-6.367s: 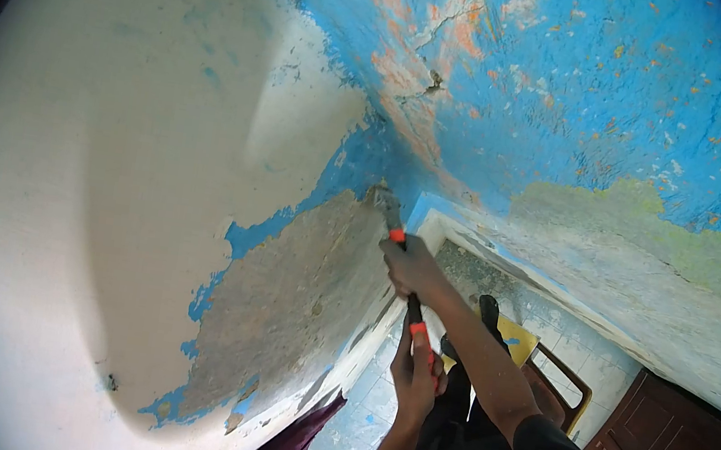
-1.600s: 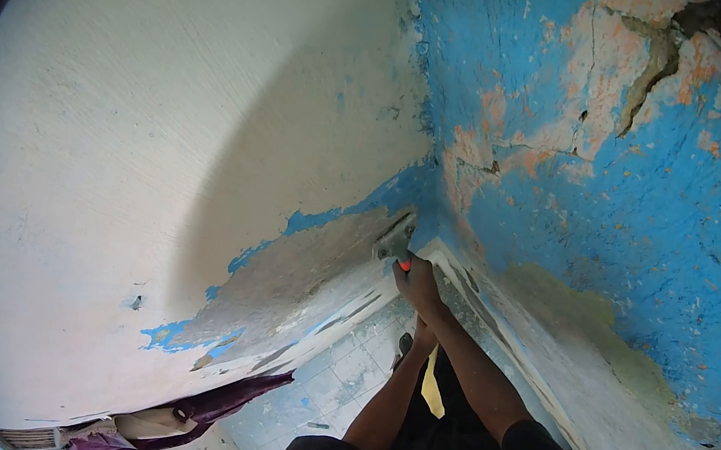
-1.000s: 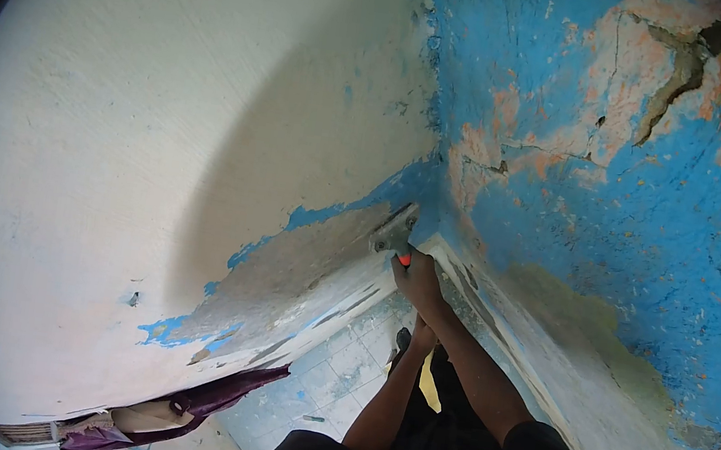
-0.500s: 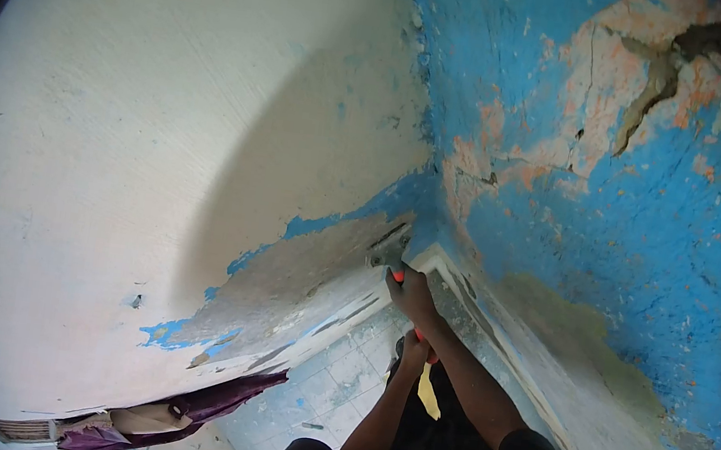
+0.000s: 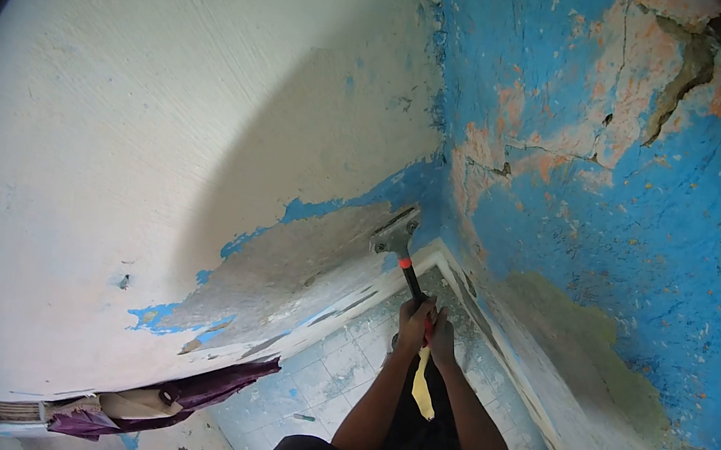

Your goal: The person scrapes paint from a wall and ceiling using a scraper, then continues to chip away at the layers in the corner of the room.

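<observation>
A long-handled floor-and-wall scraper (image 5: pixel 393 237) has its wide metal blade against the lower part of the left wall, close to the corner. Its dark handle with red parts runs down toward me. My left hand (image 5: pixel 412 325) is closed around the handle's lower part. Just beside it, my right hand (image 5: pixel 443 334) is closed on the same stretch of handle, its fingers partly hidden. Under the blade is a greyish scraped patch (image 5: pixel 310 259), bordered by a ragged strip of blue paint (image 5: pixel 335 211).
On the right, the blue wall (image 5: pixel 552 223) has peeling paint and a deep crack (image 5: pixel 684 85). Dusty floor tiles (image 5: pixel 331 376) lie below the corner. Purple cloth (image 5: pixel 211 392) is at the lower left. A yellow strip (image 5: pixel 422 388) shows below my hands.
My right hand has slid down the handle from near the scraper's head to beside my left hand. More of the handle now shows. The view has shifted slightly.
</observation>
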Available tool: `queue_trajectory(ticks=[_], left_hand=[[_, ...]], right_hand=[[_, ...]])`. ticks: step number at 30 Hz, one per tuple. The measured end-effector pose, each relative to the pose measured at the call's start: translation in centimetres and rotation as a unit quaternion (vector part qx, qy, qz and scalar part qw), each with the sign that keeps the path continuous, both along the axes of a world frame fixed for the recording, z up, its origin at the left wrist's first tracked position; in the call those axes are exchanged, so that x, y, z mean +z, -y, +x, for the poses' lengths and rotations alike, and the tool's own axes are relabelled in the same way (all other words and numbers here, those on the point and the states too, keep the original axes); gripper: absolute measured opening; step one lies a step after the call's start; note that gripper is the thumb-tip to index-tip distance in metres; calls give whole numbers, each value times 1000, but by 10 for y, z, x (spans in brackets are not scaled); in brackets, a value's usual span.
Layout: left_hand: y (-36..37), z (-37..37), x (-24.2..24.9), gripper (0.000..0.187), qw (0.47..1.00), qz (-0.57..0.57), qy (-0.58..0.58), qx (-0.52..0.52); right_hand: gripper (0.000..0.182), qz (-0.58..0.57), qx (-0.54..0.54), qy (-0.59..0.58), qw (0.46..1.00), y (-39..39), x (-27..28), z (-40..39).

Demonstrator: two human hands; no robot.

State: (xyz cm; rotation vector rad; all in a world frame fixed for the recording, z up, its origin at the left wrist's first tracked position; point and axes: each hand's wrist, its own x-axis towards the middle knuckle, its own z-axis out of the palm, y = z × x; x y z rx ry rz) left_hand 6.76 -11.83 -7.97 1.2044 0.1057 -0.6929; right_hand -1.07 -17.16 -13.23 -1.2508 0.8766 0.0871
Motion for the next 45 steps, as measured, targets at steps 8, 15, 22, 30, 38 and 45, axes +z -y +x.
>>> queue_trajectory(ticks=[8,15,22,30,38,45], left_hand=[[23,54,58,36,998,-6,-20,64],[13,67,83,39,994,-70,-24,82],[8,67,54,38,994,-25,-52,90],[12,66,65,38,993,-64,-71,75],[-3,75,119,34,992,-109,-1,71],[-7,57,82,37,996,-6,-52,74]], right_hand=[[69,-135,-43,5,990,8,-12,2],[66,-271,-38,39,961,11,12,26],[63,-235,-5,-37,971,-5,-4,18],[62,-257,-21,-38,966,10,11,17],[62,-294,-1,7,956,8,40,39],[54,-299,30,121,946,-18,9,-7]])
